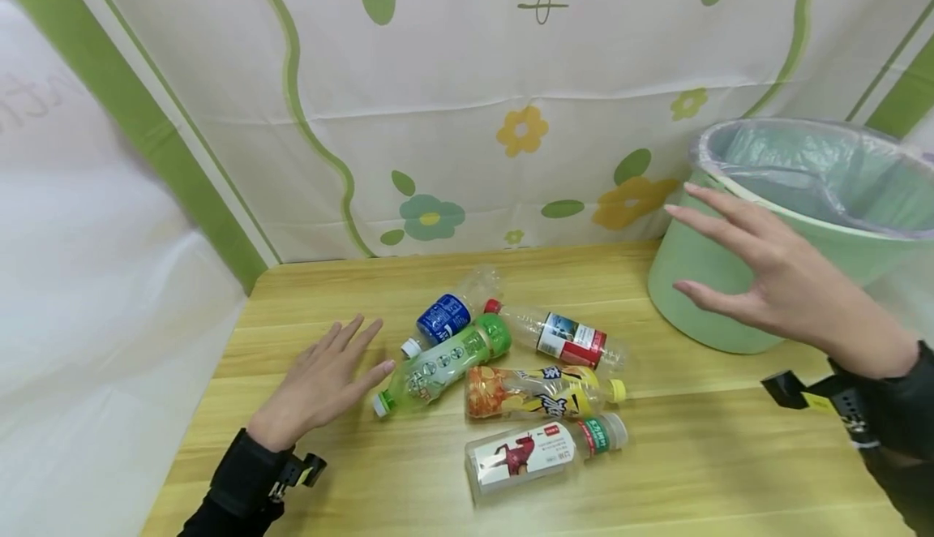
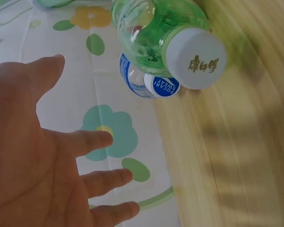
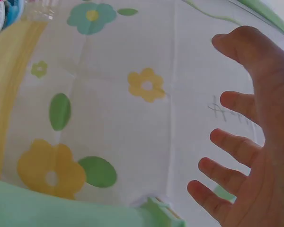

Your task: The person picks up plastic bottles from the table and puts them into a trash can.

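Right hand, fingers spread, hangs before the bin at three o'clock; left hand, spread, at eight; five bottles lie unheld near six, work seemingly unstarted.

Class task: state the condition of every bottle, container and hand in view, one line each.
Blue-label bottle: lying, capped
Green bottle: lying, capped
Red-capped bottle: lying, capped
Yellow-capped bottle: lying, capped
White-label bottle: lying on its side
Bin: upright, uncovered, lined
Left hand: outstretched, holding nothing
Right hand: outstretched, holding nothing
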`<state>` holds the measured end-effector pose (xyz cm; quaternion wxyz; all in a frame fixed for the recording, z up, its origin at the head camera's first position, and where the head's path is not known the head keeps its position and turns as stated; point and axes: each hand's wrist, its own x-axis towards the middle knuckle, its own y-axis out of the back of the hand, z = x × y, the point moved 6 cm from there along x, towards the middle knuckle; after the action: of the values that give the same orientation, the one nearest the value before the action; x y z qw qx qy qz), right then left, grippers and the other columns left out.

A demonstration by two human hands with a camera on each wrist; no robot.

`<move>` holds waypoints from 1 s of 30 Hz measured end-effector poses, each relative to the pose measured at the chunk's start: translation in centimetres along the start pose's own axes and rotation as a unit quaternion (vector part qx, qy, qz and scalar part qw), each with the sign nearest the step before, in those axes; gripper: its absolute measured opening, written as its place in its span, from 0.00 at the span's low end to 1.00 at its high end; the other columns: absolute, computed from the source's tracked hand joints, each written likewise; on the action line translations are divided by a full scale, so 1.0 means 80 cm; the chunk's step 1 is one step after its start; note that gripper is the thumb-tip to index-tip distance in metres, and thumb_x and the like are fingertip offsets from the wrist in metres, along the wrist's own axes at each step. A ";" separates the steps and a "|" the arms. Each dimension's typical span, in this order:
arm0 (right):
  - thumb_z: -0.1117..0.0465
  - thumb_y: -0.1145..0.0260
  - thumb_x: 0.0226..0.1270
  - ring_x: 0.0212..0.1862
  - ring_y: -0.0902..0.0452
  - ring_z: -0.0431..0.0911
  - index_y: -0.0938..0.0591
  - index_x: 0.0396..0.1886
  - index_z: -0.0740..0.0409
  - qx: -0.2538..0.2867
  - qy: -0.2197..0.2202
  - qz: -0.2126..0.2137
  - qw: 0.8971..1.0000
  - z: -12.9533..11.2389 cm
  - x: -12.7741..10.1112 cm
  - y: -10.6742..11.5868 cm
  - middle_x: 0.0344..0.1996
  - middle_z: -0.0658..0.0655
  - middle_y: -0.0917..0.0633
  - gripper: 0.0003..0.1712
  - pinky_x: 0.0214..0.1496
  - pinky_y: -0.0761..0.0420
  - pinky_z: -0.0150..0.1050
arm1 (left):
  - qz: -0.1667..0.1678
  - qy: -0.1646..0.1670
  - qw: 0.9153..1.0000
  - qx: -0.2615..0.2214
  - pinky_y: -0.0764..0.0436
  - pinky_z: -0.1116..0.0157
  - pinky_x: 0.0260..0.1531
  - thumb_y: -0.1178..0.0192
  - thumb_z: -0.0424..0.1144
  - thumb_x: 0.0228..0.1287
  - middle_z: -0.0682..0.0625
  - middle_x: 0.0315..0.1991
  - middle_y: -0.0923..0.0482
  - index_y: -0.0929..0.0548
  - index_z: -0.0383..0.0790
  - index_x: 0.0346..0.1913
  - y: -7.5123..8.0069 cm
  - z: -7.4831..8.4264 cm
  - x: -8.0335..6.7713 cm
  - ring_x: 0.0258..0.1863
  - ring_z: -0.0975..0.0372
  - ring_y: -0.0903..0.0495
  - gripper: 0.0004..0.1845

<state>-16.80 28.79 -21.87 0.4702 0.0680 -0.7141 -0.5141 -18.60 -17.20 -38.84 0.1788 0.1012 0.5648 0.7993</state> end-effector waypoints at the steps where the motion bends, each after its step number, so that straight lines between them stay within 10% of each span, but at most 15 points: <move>1: 0.29 0.43 0.70 0.71 0.39 0.67 0.26 0.72 0.59 0.003 0.002 -0.008 1.000 0.000 -0.002 -0.007 0.73 0.66 0.33 0.46 0.74 0.42 0.56 | -0.002 -0.004 1.000 -0.001 0.46 0.29 0.64 0.57 0.68 0.76 0.33 0.78 0.48 0.41 0.42 0.80 -0.001 0.001 0.000 0.74 0.33 0.50 0.43; 11: 0.41 0.27 0.61 0.77 0.54 0.64 0.35 0.80 0.46 -0.009 -0.050 -0.110 0.993 0.006 -0.032 -0.085 0.80 0.59 0.45 0.49 0.61 0.39 0.76 | -0.003 -0.022 1.000 -0.006 0.46 0.29 0.64 0.55 0.68 0.75 0.34 0.78 0.49 0.41 0.43 0.81 -0.009 0.008 0.001 0.74 0.34 0.51 0.42; 30: 0.39 0.30 0.66 0.77 0.58 0.70 0.43 0.83 0.43 0.006 -0.139 -0.193 0.971 0.019 -0.090 -0.170 0.80 0.61 0.49 0.51 0.62 0.43 0.78 | -0.016 -0.033 0.999 0.007 0.47 0.29 0.65 0.53 0.70 0.73 0.34 0.78 0.48 0.42 0.44 0.81 -0.029 0.017 0.001 0.74 0.35 0.50 0.45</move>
<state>-19.23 27.73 -37.12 0.2580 0.1357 -0.7488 -0.5952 -17.73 -15.29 -40.58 0.2095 0.1199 0.5659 0.7883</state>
